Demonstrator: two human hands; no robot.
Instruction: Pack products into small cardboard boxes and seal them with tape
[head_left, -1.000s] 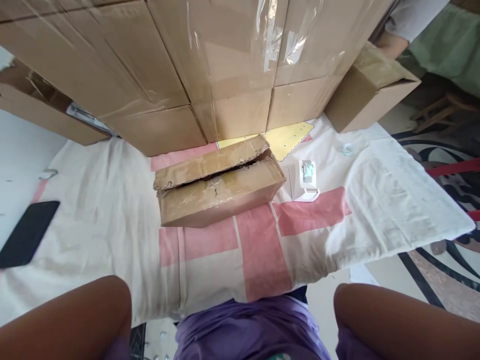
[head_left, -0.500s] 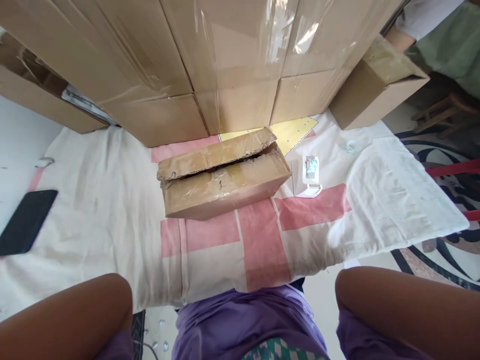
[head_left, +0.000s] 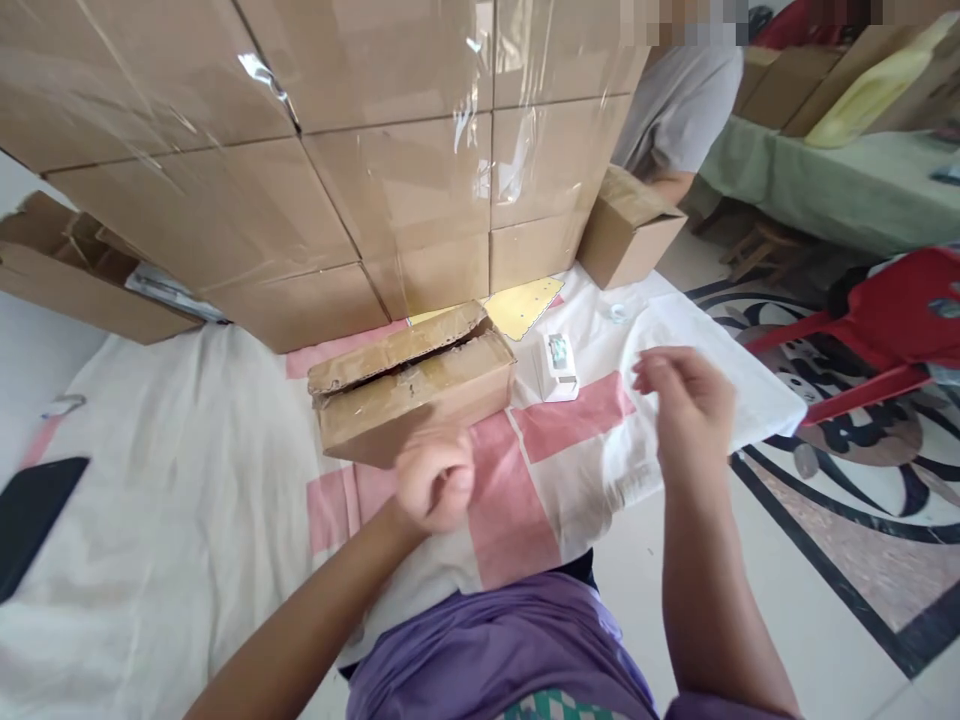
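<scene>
My left hand is curled into a loose fist in front of the long brown cardboard box, overlapping its near side in the view. I see nothing inside that fist. My right hand, slightly blurred, hovers over the right part of the cloth, its fingers bent inward and closed, with no object showing. The long box lies on the cloth with worn, taped top flaps and a dark gap between them. Nearest to my right hand is a small white box with a greenish picture on top.
Taped cartons form a wall behind. A carton stands at the right by another person's arm. A dark phone lies on the cloth at left. A yellow patterned piece and a red chair are visible.
Both hands have come into view over the cloth, where only bent arms showed before. The view has shifted, revealing more cartons and the room at right. The long box rests on the cloth.
</scene>
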